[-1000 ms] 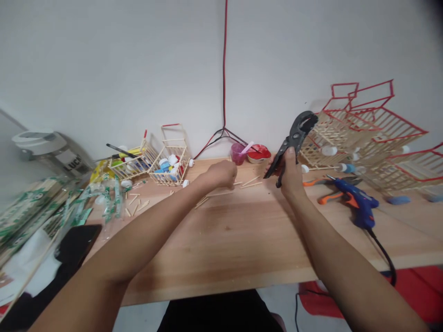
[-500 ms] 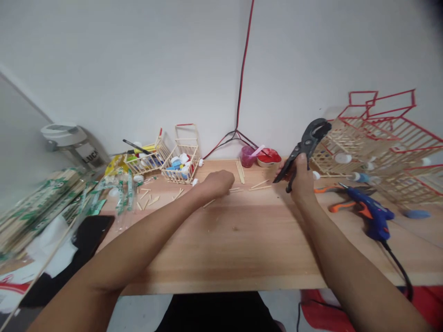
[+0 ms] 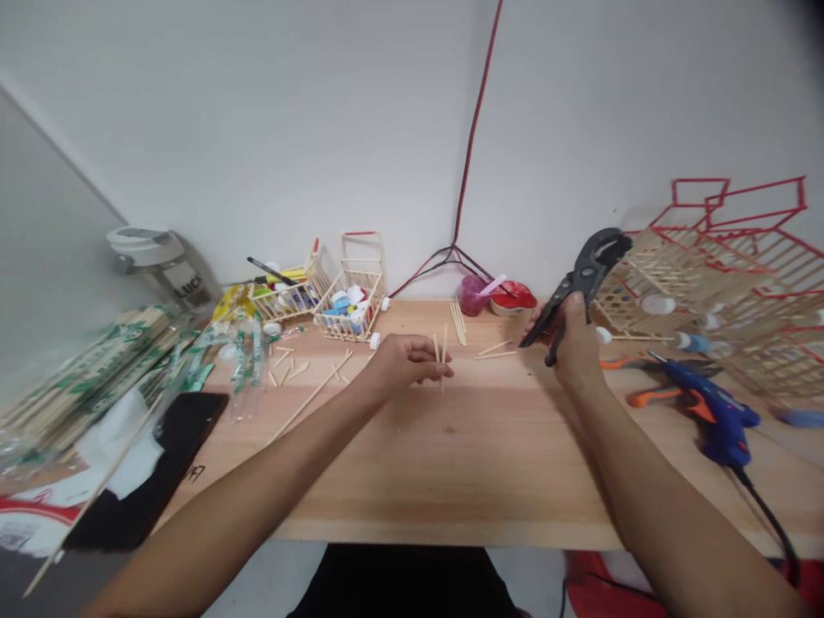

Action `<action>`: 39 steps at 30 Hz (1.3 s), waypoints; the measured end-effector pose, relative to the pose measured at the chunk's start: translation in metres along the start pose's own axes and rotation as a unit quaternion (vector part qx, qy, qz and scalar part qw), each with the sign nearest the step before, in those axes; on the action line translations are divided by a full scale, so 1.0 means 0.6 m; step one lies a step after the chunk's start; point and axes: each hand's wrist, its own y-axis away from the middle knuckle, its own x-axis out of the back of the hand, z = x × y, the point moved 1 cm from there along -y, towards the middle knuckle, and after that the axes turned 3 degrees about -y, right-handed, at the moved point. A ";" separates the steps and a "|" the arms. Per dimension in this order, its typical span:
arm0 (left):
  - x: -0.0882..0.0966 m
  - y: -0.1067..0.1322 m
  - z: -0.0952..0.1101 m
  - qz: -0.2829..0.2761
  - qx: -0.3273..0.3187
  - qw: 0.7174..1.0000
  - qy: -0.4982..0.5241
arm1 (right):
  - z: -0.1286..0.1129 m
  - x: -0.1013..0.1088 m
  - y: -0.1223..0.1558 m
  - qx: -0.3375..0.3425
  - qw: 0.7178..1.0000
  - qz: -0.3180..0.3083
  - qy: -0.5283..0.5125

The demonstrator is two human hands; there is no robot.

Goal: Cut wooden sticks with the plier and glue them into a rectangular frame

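holding 2 short sticks [image 3: 445,337] roughly upright, pinched in left hand [image 3: 412,360] over middle of wooden table [image 3: 451,481]; clutching black cutters [image 3: 587,270] in right hand [image 3: 572,339], clamped round handles [image 3: 547,319], left of blue glue gun [image 3: 711,412].

Plain black clothing [image 3: 399,585] is covering the person's lap at the bottom centre of the frame. The left forearm [image 3: 276,485] and right forearm [image 3: 657,485] are showing bare, narrowing smoothly toward the wrists. The left grip [image 3: 410,362] and right grip [image 3: 575,350] are appearing as bare hands.
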 end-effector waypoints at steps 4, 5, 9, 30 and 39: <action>0.000 0.007 -0.021 0.036 -0.010 0.999 0.030 | 0.006 0.000 0.000 0.011 0.999 -0.020 0.025; -0.001 0.007 -0.024 0.043 -0.021 0.998 0.032 | 0.007 0.000 0.000 0.013 0.999 -0.021 0.026; -0.006 0.012 -0.034 0.057 -0.064 0.996 0.001 | 0.010 -0.001 0.000 0.011 1.000 -0.020 0.010; -0.021 0.031 -0.036 -0.008 0.071 0.994 0.081 | -0.018 -0.065 0.061 -0.094 0.974 -0.204 -0.019; -0.016 0.031 -0.038 -0.072 0.081 0.985 0.132 | -0.016 -0.112 0.110 -0.146 0.906 -0.380 0.118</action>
